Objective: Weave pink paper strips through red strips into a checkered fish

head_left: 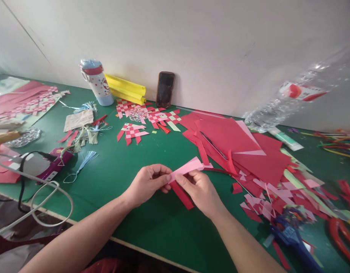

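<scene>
Between my two hands, over the green table, is a pink paper strip (189, 168) crossed with a red paper strip (183, 195) that slants down toward me. My left hand (149, 181) pinches the left end where the strips meet, thumb on top. My right hand (202, 189) grips the pink strip a little further right, thumb also on top and the fingers behind. Another narrow red strip (217, 170) lies just beyond my right hand. Whether it joins the held strips is hidden.
Red paper sheets (246, 138) lie right, a thin pen-like tool (213, 146) on them, near paper scraps (273, 203), a blue tape dispenser (291, 235) and scissors (341, 235). Woven paper pieces (132, 132), a phone (165, 89), a flask (98, 83), tassels (84, 163) and white cables (54, 185) stand or lie around.
</scene>
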`<action>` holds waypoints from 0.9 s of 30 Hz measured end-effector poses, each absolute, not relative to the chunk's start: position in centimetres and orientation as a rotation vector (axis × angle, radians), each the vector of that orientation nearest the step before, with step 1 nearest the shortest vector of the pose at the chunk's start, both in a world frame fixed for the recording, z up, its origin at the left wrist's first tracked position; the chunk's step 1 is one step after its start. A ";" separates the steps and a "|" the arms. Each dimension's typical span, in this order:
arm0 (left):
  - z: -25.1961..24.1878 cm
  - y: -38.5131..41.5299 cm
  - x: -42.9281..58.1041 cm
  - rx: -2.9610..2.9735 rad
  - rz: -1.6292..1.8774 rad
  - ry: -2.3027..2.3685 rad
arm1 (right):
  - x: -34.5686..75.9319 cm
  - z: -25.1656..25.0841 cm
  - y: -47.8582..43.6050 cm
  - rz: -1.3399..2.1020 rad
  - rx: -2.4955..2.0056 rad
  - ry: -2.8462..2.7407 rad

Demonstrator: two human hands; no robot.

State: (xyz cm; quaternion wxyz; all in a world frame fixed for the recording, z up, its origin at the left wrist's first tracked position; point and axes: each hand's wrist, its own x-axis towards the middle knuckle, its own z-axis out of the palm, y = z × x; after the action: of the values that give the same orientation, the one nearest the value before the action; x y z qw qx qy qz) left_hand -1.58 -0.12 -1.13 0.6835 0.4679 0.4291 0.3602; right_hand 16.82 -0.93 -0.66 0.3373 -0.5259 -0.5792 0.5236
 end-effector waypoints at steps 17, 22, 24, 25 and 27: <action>-2.0 -4.9 -4.0 1.469 0.717 1.174 | 16.6 0.1 -1.3 1.319 -1.362 -1.894; -2.4 -7.0 -5.5 2.163 0.752 1.317 | 16.2 -0.1 -1.7 1.242 -1.384 -2.054; -2.5 -7.3 -6.1 2.382 0.802 1.283 | 16.1 -0.2 -1.8 1.198 -1.395 -2.103; -2.6 -7.5 -6.4 2.455 0.823 1.242 | 16.1 -0.3 -1.9 1.180 -1.401 -2.120; -2.9 -8.1 -6.9 2.568 0.833 1.142 | 16.0 -0.4 -1.9 1.152 -1.415 -2.138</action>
State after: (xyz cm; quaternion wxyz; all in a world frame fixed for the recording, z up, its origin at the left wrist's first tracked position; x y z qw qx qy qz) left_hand -6.88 -8.06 -2.87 0.1051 0.8712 0.3875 0.2826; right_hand 16.04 -1.91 -0.39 0.1646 -0.4967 -0.7502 0.4041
